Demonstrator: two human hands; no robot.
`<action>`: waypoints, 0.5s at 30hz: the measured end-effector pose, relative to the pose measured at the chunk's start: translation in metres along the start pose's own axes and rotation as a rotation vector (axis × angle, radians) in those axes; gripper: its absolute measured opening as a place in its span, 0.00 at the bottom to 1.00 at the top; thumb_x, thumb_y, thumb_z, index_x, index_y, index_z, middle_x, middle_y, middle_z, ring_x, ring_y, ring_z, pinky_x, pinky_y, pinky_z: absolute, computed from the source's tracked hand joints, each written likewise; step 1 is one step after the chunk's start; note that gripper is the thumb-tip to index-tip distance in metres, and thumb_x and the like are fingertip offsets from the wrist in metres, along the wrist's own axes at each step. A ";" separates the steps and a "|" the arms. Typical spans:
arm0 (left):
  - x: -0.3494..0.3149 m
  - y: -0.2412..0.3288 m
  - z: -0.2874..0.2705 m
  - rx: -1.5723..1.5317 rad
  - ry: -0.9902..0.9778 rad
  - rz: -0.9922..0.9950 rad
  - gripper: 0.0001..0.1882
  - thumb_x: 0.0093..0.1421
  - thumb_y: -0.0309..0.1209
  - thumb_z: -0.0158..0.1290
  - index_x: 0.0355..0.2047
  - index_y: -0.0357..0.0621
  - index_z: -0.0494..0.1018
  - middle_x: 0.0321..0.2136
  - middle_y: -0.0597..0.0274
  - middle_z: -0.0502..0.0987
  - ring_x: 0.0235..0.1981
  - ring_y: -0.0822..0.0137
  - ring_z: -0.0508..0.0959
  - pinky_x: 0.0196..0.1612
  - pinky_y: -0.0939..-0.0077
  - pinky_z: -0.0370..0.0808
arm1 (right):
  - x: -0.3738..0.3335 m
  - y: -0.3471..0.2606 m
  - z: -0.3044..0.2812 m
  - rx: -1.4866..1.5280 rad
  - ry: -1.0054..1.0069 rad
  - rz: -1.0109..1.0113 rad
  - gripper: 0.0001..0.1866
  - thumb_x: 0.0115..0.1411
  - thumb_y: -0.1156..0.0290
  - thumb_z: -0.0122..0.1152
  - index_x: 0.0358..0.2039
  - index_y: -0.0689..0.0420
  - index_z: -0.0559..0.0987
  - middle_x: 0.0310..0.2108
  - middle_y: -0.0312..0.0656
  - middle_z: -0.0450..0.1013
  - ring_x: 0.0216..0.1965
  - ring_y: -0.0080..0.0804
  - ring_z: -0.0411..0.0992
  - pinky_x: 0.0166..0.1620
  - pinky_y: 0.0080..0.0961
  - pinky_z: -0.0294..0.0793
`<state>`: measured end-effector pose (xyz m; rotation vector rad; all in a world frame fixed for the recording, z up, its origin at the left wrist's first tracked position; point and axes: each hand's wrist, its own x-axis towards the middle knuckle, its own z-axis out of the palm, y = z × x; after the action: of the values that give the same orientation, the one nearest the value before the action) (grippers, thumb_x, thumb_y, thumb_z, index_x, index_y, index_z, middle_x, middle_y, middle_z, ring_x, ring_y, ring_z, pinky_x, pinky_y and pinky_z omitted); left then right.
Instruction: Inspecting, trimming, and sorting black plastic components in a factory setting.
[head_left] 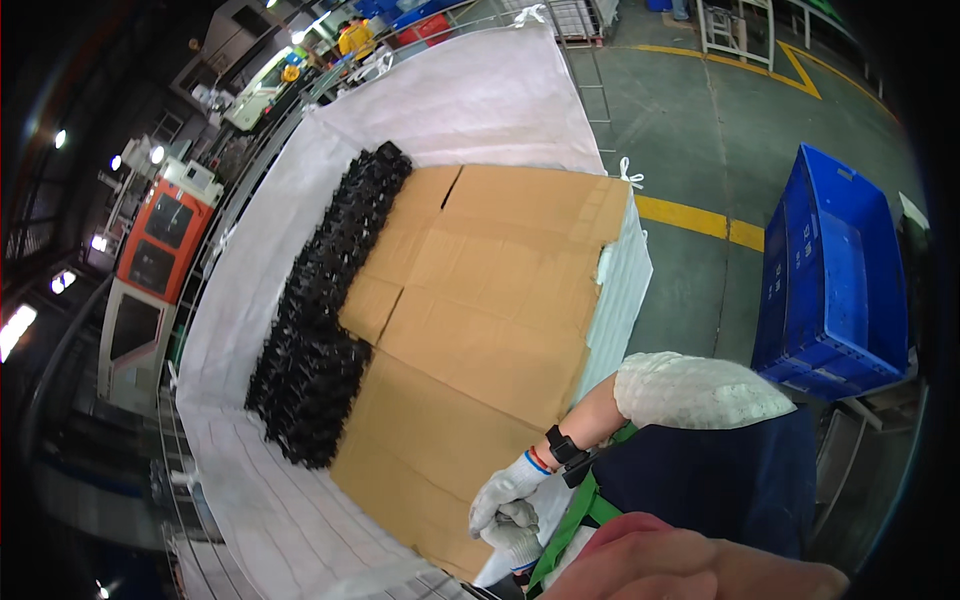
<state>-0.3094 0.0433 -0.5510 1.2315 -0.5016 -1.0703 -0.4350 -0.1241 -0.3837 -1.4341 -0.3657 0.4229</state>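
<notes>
My right hand (503, 492), in a white knit glove with a blue cuff, is over the near edge of the brown cardboard sheets (490, 300). Its fingers are curled down against my left hand (518, 542), which is also white-gloved and closed just below it. Whatever lies between the fingers, if anything, is hidden. A black watch (566, 447) circles my right wrist. Beyond the cardboard, rows of black, spiky-looking parts (325, 330) lie packed along the far left side of a container with a white fabric liner (470, 100).
A blue plastic crate (785, 290) stands on the right. Metal rails (590, 85) frame the lined container. An orange-and-white machine (160, 240) is at the left. A person in yellow (356, 39) is far back. Yellow lines (685, 216) mark the green floor.
</notes>
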 end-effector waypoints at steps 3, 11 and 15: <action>-0.036 -0.027 0.006 -0.043 0.035 0.022 0.07 0.73 0.32 0.46 0.38 0.48 0.73 0.26 0.65 0.74 0.24 0.68 0.75 0.25 0.73 0.73 | -0.015 -0.001 0.045 -0.675 0.282 -0.775 0.21 0.58 0.54 0.75 0.42 0.53 0.79 0.38 0.46 0.76 0.42 0.51 0.76 0.45 0.48 0.76; -0.078 -0.059 0.023 -0.106 0.075 0.144 0.08 0.73 0.32 0.46 0.40 0.47 0.74 0.27 0.64 0.75 0.24 0.67 0.77 0.25 0.74 0.74 | 0.010 0.119 0.103 0.367 0.177 0.047 0.09 0.70 0.65 0.62 0.43 0.49 0.88 0.33 0.28 0.81 0.33 0.21 0.74 0.35 0.26 0.74; -0.080 -0.061 0.042 -0.107 0.049 0.141 0.08 0.73 0.31 0.46 0.40 0.47 0.74 0.28 0.63 0.76 0.25 0.67 0.77 0.25 0.74 0.74 | -0.014 0.175 0.121 -0.200 0.156 -0.195 0.10 0.67 0.80 0.57 0.45 0.57 0.84 0.37 0.38 0.81 0.39 0.30 0.77 0.43 0.33 0.80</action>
<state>-0.4027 0.0930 -0.5769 1.1100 -0.4799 -0.9337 -0.5165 -0.0111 -0.5449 -1.5973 -0.4263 0.1173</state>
